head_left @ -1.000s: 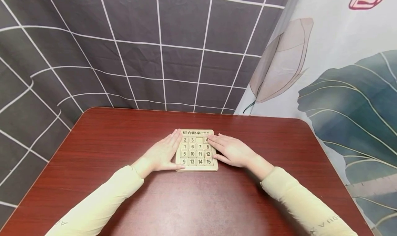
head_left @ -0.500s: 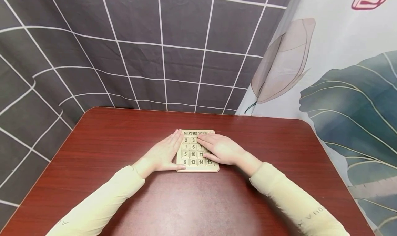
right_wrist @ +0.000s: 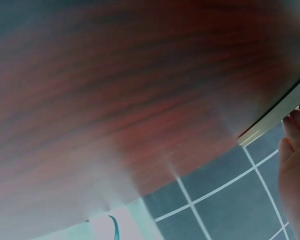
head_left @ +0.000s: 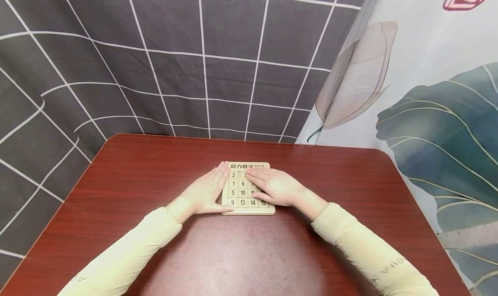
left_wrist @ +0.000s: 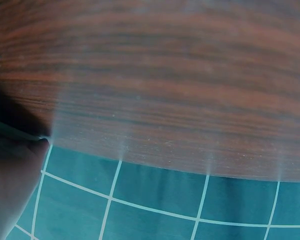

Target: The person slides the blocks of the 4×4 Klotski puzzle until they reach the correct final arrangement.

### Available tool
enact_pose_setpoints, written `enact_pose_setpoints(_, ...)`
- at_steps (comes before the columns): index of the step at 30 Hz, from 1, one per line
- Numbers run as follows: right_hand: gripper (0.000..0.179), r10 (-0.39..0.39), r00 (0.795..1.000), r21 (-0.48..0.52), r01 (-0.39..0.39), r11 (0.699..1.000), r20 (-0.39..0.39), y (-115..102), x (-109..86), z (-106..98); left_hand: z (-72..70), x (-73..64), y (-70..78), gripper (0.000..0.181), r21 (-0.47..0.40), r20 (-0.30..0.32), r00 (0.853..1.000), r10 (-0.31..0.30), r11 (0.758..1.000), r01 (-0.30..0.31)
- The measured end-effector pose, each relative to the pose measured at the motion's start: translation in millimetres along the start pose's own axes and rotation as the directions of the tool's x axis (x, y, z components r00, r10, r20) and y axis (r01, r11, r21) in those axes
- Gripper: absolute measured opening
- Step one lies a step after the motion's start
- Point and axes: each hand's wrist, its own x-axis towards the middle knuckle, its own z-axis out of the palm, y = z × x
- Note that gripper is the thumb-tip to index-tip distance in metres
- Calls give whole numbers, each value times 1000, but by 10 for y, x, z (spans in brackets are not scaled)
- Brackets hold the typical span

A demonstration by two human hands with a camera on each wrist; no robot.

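A pale wooden number slide puzzle [head_left: 249,211] lies flat in the head view, with Chinese lettering along its top. My left hand [head_left: 203,193] rests along its left edge, fingers straight, thumb on the lower left corner. Over the right-hand columns lies my right hand [head_left: 283,189], its extended fingertips touching the top row by the 3 tile [head_left: 244,175]. A narrow gap shows between the 2 tile [head_left: 233,175] and the 3. Most right-column tiles are hidden under that hand. The right wrist view catches the puzzle's side edge [right_wrist: 275,120] beside the fingers.
The puzzle sits on a reddish-brown wooden table [head_left: 233,253]. Behind the table hangs a dark grid-patterned curtain [head_left: 229,32], and a white leaf-printed curtain [head_left: 420,45] hangs at the right.
My right hand has slid left across the puzzle, from its right edge onto the tiles. The 3 tile has since shifted slightly right, away from the 2. My left hand stays put.
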Motion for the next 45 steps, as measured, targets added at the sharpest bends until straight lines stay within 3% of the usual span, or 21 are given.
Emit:
enact_pose_setpoints(13, 62, 17, 1000, 8, -17, 1000, -26, 95, -171, 32, 25, 8, -16, 119, 33, -5, 1000, 5, 999, -5)
enact_pose_setpoints(32, 63, -53, 999, -18, 53, 998, -11, -120, 295, 14, 33, 10, -13, 118, 26, 1, 1000, -4, 1000, 4)
enact_pose_setpoints(37, 63, -37, 999, -13, 38, 999, 27, -118, 297, 4, 28, 20, -5, 118, 26, 12, 1000, -6, 1000, 6)
enact_pose_setpoints(45, 62, -37, 999, -2, 37, 999, -13, -59, 164, 5, 26, 10, -9, 119, 17, 6, 1000, -7, 1000, 7)
